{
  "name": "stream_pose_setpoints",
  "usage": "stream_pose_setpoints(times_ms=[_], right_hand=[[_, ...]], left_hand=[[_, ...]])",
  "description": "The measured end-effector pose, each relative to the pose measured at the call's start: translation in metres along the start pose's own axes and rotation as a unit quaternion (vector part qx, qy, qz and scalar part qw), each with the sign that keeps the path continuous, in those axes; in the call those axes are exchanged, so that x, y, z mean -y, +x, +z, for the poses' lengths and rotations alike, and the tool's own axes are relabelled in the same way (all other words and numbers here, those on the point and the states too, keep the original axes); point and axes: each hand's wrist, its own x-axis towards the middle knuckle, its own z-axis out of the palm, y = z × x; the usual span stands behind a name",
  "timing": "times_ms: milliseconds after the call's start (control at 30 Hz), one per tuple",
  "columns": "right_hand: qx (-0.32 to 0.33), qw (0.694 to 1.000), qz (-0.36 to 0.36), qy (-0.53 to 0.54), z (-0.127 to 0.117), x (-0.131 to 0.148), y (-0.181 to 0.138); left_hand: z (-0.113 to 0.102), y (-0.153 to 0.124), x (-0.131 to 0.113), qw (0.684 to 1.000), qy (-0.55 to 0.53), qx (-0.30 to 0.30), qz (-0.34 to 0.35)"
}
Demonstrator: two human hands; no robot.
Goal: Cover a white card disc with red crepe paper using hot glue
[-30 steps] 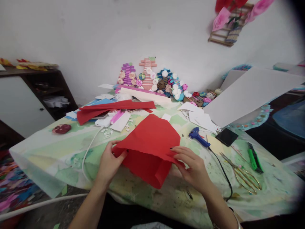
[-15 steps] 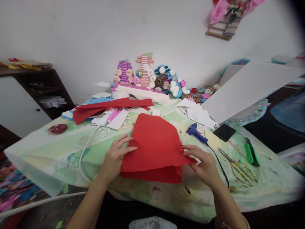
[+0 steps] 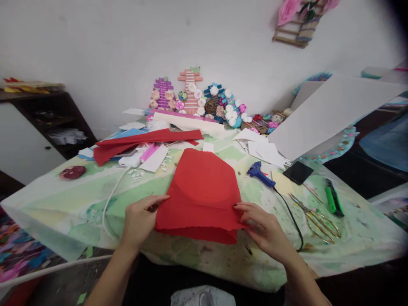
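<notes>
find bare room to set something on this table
Cloth between the dark red object and white cable; more right of the green tool. Crowded: the back, with loose red paper and paper flowers; the middle, under the large red sheet.

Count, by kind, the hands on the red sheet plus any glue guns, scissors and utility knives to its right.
Hands on the red sheet: 2, left hand, right hand
Blue glue gun: 1
Gold-handled scissors: 1
Green utility knife: 1
Total: 5

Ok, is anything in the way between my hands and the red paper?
Nothing visible is: your left hand touches the red paper at its left edge, your right hand at its near right corner. The blue glue gun lies apart from it.
</notes>
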Motion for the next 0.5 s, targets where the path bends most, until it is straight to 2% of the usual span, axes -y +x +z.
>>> stream_pose_setpoints(times_ms=[267, 333, 433, 500], right_hand=[[0.008, 1.000, 0.005, 0.011, 0.010, 0.005, -0.003], [0.002, 1.000, 0.007, 0.012, 0.016, 0.009, -0.005], [-0.022, 1.000, 0.001, 0.014, 0.031, 0.019, -0.008], [-0.048, 0.999, -0.010, 0.017, 0.043, 0.027, -0.007]], left_hand=[[0.000, -0.013, -0.008, 0.986, -0.131, 0.039, -0.101], [0.006, -0.014, -0.008, 0.974, -0.189, 0.021, -0.123], [0.015, -0.014, -0.007, 0.922, -0.345, -0.051, -0.169], [0.020, -0.015, -0.009, 0.877, -0.437, -0.064, -0.188]])
